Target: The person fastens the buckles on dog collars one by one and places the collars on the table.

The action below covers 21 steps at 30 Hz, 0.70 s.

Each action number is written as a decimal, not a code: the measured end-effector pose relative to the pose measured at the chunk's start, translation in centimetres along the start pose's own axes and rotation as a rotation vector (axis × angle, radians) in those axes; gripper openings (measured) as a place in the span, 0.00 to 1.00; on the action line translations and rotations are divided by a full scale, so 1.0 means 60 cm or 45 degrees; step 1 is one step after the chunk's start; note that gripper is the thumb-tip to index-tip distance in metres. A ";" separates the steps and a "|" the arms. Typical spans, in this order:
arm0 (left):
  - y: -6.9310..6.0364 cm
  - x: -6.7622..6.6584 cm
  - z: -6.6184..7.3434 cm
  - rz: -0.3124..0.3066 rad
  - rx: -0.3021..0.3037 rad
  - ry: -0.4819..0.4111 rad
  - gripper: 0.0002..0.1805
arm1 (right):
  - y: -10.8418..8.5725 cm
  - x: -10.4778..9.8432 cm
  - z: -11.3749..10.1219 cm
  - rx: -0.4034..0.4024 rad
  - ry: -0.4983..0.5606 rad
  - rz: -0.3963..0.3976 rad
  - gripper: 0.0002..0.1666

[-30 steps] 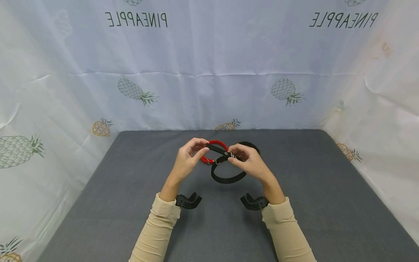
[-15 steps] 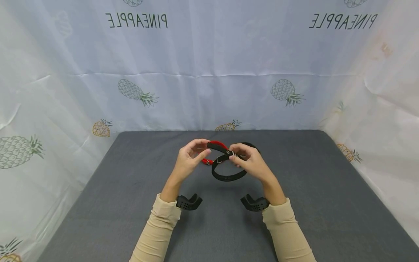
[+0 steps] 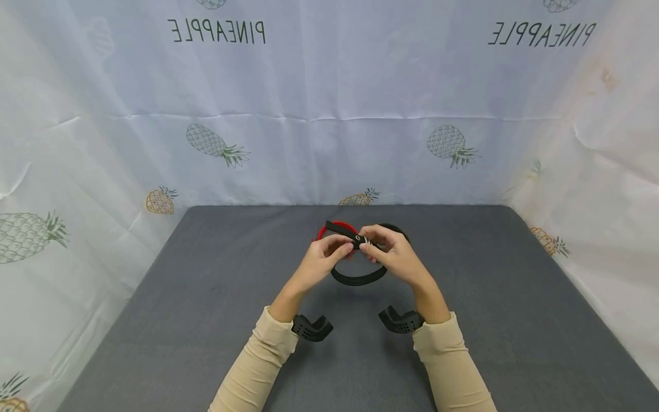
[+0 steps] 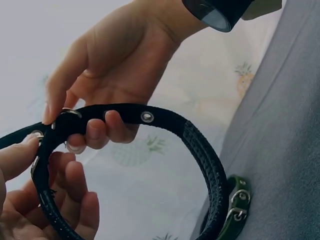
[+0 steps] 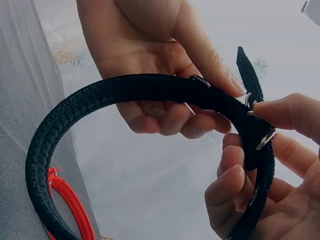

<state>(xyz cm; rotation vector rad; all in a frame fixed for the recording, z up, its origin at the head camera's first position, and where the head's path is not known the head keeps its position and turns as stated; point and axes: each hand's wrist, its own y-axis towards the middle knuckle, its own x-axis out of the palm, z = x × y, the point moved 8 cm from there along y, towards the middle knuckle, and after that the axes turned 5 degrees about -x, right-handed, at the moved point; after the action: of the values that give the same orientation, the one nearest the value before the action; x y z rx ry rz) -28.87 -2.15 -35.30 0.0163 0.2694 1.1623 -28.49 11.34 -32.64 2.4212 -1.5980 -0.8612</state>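
Observation:
A black collar (image 3: pixel 358 281) with metal eyelets and a buckle is held up in both hands, its loop hanging below them. My left hand (image 3: pixel 316 263) pinches it near the buckle, thumb on the strap. Facing it, my right hand (image 3: pixel 396 254) grips the same band between thumb and fingers. The loose strap end (image 5: pixel 247 70) sticks out past the buckle. Metal rings (image 5: pixel 265 139) show by the left and right fingertips in the right wrist view. Part of the buckle is hidden by fingers.
Behind the hands a red collar (image 3: pixel 344 224) lies on the grey table (image 3: pixel 206 297). A dark collar (image 3: pixel 396 230) lies there too, partly behind the right hand; it looks dark green (image 4: pixel 239 207) in the left wrist view. A pineapple-print curtain (image 3: pixel 329 154) surrounds the table.
My left hand has let go of the strap's end and shifted right, taking hold closer to the buckle. The strap end now points up free. My right hand has hardly moved.

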 end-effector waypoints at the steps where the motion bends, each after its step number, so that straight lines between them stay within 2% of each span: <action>1: 0.000 0.001 0.000 -0.005 0.003 -0.003 0.16 | 0.000 0.000 0.000 -0.006 -0.001 0.000 0.14; 12: 0.002 0.004 0.001 -0.052 0.077 -0.094 0.15 | 0.002 0.005 -0.006 -0.034 0.024 -0.023 0.12; 21: 0.000 0.004 -0.004 -0.051 -0.025 -0.129 0.13 | 0.001 0.008 -0.008 -0.010 0.027 -0.010 0.12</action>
<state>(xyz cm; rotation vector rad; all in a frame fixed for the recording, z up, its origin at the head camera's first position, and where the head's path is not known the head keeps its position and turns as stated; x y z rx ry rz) -28.83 -1.94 -35.61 0.0522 0.1677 1.1205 -28.15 10.81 -32.39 2.4245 -1.5765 -0.8386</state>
